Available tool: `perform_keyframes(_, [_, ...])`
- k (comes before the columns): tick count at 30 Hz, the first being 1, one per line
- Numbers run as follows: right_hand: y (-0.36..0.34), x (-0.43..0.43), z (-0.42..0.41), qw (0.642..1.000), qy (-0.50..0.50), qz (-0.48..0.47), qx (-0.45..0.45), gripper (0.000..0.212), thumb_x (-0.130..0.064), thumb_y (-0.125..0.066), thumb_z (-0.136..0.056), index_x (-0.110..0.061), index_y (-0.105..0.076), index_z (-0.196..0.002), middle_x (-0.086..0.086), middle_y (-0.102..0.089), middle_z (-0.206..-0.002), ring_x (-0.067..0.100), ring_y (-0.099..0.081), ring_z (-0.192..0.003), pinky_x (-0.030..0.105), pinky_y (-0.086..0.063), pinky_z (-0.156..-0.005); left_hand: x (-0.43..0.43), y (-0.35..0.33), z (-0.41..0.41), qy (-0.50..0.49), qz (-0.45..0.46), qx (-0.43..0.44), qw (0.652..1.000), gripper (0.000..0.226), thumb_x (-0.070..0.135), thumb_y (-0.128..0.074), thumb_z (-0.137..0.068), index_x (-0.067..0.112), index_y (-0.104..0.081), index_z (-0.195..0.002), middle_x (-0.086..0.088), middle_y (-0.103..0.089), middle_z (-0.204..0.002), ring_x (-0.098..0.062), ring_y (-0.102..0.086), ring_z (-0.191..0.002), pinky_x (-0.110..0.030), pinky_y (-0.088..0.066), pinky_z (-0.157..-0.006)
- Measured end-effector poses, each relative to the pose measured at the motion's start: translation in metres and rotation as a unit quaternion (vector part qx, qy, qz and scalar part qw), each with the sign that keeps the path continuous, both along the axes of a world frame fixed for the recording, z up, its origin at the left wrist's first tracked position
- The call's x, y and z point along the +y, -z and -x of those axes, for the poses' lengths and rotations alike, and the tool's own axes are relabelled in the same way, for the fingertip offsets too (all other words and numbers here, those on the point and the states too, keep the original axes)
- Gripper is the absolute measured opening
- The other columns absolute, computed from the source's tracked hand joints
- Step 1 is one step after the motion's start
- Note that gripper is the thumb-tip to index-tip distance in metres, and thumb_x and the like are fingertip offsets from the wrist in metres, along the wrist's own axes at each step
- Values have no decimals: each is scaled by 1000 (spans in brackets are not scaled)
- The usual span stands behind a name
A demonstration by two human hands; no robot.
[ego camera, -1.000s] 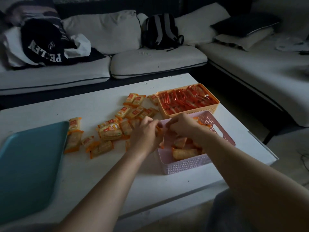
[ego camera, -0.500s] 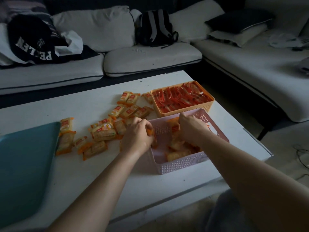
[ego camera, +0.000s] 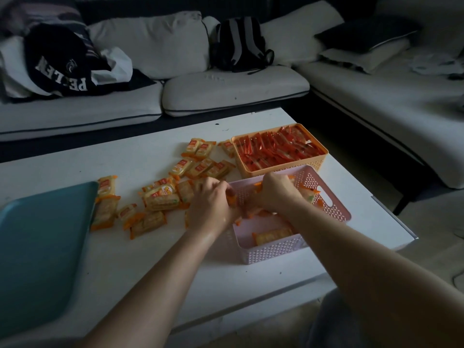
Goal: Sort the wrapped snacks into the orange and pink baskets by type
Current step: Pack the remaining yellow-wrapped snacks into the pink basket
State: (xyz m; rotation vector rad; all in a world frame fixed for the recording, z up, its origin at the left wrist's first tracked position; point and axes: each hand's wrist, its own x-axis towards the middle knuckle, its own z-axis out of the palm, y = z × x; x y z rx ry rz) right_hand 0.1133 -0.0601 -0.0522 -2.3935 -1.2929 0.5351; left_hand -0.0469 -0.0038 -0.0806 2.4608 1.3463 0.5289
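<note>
Gleaming yellow cracker packets (ego camera: 160, 199), orange-ended, beside perforated pink basket (ego camera: 272, 251).

The only lettering I can read is on a dark garment (ego camera: 60, 64) lying on the sofa, far beyond and to the left of the orange basket (ego camera: 324, 153): white block capitals, upside down from my view, showing "PE" and "LEN". The wrapped snacks (ego camera: 160, 197) just left of that basket carry red labels, too small to read.

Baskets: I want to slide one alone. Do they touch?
Cannot tell. In the head view the far rim of the pink basket overlaps the near wall of the orange basket, hiding any gap.
</note>
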Motion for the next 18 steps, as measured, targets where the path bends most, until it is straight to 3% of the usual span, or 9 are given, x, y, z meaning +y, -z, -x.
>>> perform_keyframes(3, [2,7,17,998,-11,-10,66,31,-31,-68,-85,-6,-70,-67,6,-70,-59,13,-67,-51,23,-51,-49,-4,-2,-5,38,-80,-3,996,45,40,-72,-73,23,-64,-113,-2,-54,-121,-33,-46,-110,-42,-41,-91])
perform_keyframes(6, [-8,9,18,992,-40,-5,116,28,-27,-61,-93,-5,-70,-108,12,-75,-96,27,-73,-88,33,-57,-72,-6,-6,-9,72,-54,77,993,51,43,-73,-73,34,-55,-121,6,-52,-125,-27,-44,-116,-42,-37,-96])
perform_keyframes(7, [-8,9,11,992,-47,-3,120,25,-22,-59,-95,-5,-69,-111,13,-75,-102,29,-73,-93,36,-59,-78,-3,-7,-10,71,-44,91,992,53,45,-76,-74,36,-56,-122,9,-51,-127,-26,-42,-118,-41,-34,-96])
perform_keyframes(9, [-10,3,-3,997,-65,-31,31,21,-13,-56,-92,-8,-74,-100,11,-76,-93,26,-73,-77,39,-63,-71,2,-9,-10,65,-30,94,993,55,46,-81,-71,38,-61,-122,10,-52,-127,-25,-41,-118,-40,-33,-95])
perform_keyframes(10, [-12,0,-12,998,-23,-58,-4,20,-11,-56,-91,-11,-74,-98,7,-74,-90,21,-69,-71,35,-62,-65,4,-9,-10,63,-26,88,994,57,45,-83,-70,36,-63,-122,8,-54,-127,-25,-42,-117,-40,-36,-94])
perform_keyframes(12, [-8,-3,-25,995,12,-87,-55,18,-10,-59,-90,-17,-70,-102,2,-70,-95,15,-64,-73,32,-59,-63,6,-7,-10,63,-17,68,996,55,41,-85,-70,31,-65,-120,5,-54,-124,-26,-44,-115,-40,-43,-91])
perform_keyframes(15, [0,-1,-26,995,-35,-32,-82,21,-22,-68,-89,-21,-63,-110,0,-68,-97,18,-66,-76,39,-62,-67,4,-5,-10,58,-14,42,997,48,35,-84,-73,27,-66,-117,4,-51,-120,-25,-47,-115,-39,-47,-87])
perform_keyframes(18, [5,4,-16,991,-48,-1,-125,40,-37,-72,-87,-19,-52,-117,3,-68,-100,25,-68,-81,37,-56,-62,5,-5,-11,55,-17,40,998,47,32,-83,-75,27,-66,-118,4,-50,-118,-27,-49,-114,-38,-46,-84])
